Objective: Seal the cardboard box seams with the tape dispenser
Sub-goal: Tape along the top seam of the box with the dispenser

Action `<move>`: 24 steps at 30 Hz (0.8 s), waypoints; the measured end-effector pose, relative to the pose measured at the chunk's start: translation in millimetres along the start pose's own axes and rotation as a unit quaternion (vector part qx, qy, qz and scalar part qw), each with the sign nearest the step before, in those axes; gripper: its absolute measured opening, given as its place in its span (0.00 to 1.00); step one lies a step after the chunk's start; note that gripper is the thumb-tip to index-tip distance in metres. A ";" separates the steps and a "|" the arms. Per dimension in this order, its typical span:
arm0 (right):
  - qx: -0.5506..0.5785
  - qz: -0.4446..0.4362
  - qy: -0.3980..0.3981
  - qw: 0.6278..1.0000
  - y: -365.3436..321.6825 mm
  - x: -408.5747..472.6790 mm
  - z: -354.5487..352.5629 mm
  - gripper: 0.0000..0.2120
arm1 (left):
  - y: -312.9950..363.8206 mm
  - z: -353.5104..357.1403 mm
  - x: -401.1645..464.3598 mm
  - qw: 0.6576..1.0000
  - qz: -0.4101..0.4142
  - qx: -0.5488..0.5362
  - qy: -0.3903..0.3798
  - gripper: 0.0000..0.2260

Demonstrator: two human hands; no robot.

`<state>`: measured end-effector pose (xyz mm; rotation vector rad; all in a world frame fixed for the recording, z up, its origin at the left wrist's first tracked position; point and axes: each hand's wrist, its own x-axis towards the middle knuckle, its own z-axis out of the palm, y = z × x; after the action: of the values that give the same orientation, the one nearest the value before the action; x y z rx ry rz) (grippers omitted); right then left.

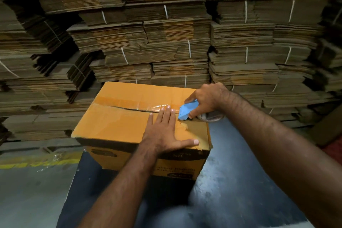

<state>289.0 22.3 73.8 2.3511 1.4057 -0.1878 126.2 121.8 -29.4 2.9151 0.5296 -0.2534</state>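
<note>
An orange-brown cardboard box stands in front of me with its top flaps closed. A centre seam runs left to right, covered by shiny clear tape with a dark gap showing. My left hand lies flat on the near flap, fingers spread, fingertips touching the seam. My right hand grips a blue tape dispenser at the seam's right end, near the box's right edge. The tape roll shows partly under that hand. The box's near right corner is torn.
Tall stacks of flattened cardboard bundles tied with white string fill the whole background right behind the box. The box rests on a dark surface. Grey floor with a yellow line lies to the left.
</note>
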 end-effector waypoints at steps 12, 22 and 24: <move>-0.043 -0.023 0.037 0.998 -1.4 4.7 0.9 0.41 | 2.7 -0.7 10.6 1.000 -0.011 -0.013 0.023 0.58; -0.015 -0.032 0.067 0.997 80.7 -28.8 36.1 0.42 | 30.3 8.9 3.4 0.996 -0.074 -0.044 0.023 0.61; -0.011 -0.028 0.069 0.997 89.9 -28.2 46.4 0.43 | 30.9 8.7 2.9 0.996 -0.075 -0.040 0.024 0.60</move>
<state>357.3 -56.7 63.7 2.3478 1.5298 -0.0262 138.8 92.5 -34.4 2.8137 0.7511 -0.1770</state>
